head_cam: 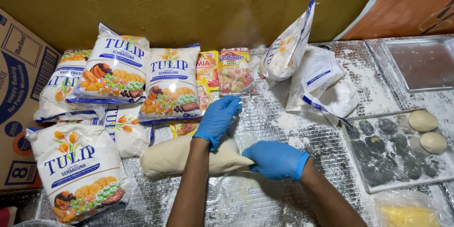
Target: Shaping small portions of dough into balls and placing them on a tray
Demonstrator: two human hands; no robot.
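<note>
A thick, smooth log of pale dough (175,157) is laid across the middle of the crinkly, flour-dusted foil surface (265,194). Its tapered right end is pinched by the right hand (275,160), closed around it in a blue rubber glove. The left hand (218,118), gloved too, is rested loosely curled on top. Glossy plastic flour bags (78,168) are piled at the left, and two round dough balls (428,130) are sat on a dark tray (373,179).
</note>
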